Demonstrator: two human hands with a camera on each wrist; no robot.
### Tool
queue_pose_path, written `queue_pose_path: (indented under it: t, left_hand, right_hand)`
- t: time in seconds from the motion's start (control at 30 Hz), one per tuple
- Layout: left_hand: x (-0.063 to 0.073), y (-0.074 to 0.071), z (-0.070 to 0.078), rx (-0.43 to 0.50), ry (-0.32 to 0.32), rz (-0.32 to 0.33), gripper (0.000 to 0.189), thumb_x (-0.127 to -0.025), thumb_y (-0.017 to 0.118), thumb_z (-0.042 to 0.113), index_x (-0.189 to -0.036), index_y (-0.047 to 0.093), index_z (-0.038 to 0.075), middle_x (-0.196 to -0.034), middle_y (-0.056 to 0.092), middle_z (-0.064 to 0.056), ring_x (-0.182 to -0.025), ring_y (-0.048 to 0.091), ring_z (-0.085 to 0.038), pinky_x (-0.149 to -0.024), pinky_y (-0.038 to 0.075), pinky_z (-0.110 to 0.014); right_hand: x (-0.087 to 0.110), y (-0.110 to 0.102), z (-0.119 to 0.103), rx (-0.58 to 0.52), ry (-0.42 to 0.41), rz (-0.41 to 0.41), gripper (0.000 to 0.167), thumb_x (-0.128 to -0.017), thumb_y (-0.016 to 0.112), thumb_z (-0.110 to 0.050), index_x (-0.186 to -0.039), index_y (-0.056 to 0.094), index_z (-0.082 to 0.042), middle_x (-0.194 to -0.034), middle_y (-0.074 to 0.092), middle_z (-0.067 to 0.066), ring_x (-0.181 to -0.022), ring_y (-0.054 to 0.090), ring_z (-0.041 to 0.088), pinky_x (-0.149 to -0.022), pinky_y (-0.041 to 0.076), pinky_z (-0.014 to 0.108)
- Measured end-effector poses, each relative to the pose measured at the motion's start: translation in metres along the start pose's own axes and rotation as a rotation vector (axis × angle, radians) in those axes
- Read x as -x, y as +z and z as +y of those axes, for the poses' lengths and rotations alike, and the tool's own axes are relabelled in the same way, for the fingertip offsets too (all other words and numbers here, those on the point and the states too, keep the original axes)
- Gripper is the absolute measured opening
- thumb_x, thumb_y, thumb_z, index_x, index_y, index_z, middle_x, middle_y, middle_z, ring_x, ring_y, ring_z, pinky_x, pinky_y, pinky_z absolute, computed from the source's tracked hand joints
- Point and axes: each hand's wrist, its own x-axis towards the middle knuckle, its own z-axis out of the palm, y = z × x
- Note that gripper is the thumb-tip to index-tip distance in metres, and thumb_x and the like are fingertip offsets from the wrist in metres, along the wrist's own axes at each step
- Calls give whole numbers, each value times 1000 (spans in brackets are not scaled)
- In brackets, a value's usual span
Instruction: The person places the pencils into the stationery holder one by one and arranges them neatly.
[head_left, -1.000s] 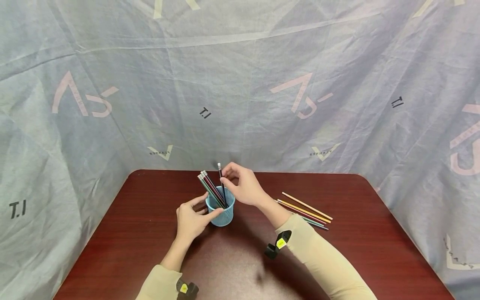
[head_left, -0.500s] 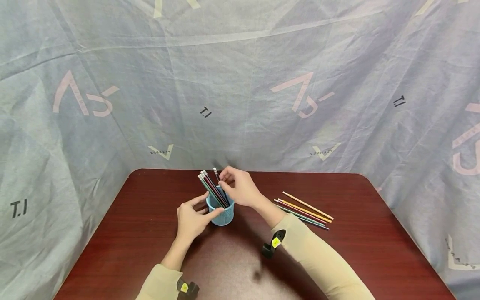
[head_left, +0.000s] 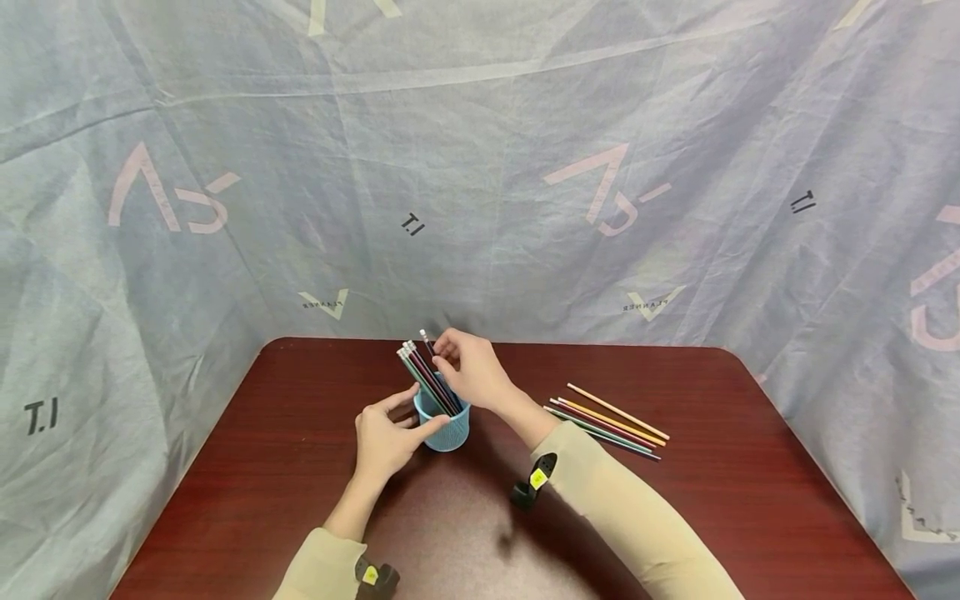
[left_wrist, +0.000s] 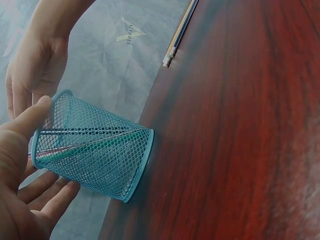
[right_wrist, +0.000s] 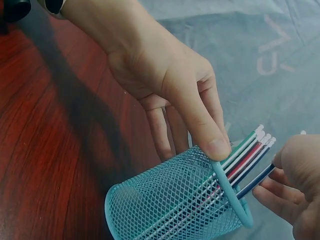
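A light-blue mesh pencil cup (head_left: 447, 433) stands upright on the table. My left hand (head_left: 386, 437) holds it from the left, thumb at the near side of the rim, fingers behind, as the left wrist view shows on the mesh wall (left_wrist: 95, 145). Several pencils (head_left: 422, 377) with white eraser ends lean left inside it. Over the cup's far right rim, my right hand (head_left: 474, 373) pinches a dark pencil (right_wrist: 257, 181) near its upper part. Its white eraser end sticks up past the fingers, and its lower part is inside the cup.
To the right, several loose pencils (head_left: 611, 427) in pale wood, yellow, red, green and blue lie on the dark red table (head_left: 750, 500). Grey printed cloth (head_left: 480, 208) hangs behind and at both sides. The right forearm crosses between the cup and the loose pencils.
The right hand has moved slightly left, and the dark pencil has tilted left toward the other pencils in the cup. My left hand and the cup have stayed in place.
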Motion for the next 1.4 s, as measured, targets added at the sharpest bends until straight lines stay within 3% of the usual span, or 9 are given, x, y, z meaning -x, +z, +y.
queue_pose_path:
  t: [0.5, 0.93, 1.2, 1.4]
  left_hand:
    - [-1, 2, -2, 11, 2, -4, 69, -68, 104, 30, -129, 78, 10, -115, 81, -15, -99, 82, -30, -83, 68, -40]
    - [-2, 3, -3, -3, -13, 3, 69, -67, 104, 28, -129, 78, 10, -114, 82, -14, -99, 82, -29, -82, 68, -33]
    - [-2, 2, -4, 12, -9, 2, 69, -68, 104, 28, -129, 78, 9, -114, 81, -16, -100, 81, -31, -82, 68, -39]
    - [0, 2, -4, 3, -2, 5, 69, -68, 104, 28, -129, 78, 8, -114, 81, -17, -100, 81, -31, -82, 68, -36]
  right_hand:
    - [-6, 3, -4, 47, -2, 43, 8, -103, 70, -10, -109, 70, -6, -99, 76, 9, -89, 73, 21, -80, 65, 35]
    - [-8, 10, -1, 142, -11, -7, 7, -102, 71, -11, -105, 70, -5, -95, 77, 8, -84, 74, 19, -74, 65, 30]
    - [-8, 13, 0, 157, -31, -12, 6, -99, 74, -8, -102, 70, -4, -93, 78, 8, -82, 76, 19, -72, 65, 29]
    - [-8, 13, -5, 177, -35, -11, 5, -98, 74, -7, -100, 71, -4, -91, 79, 8, -83, 77, 19, -72, 66, 30]
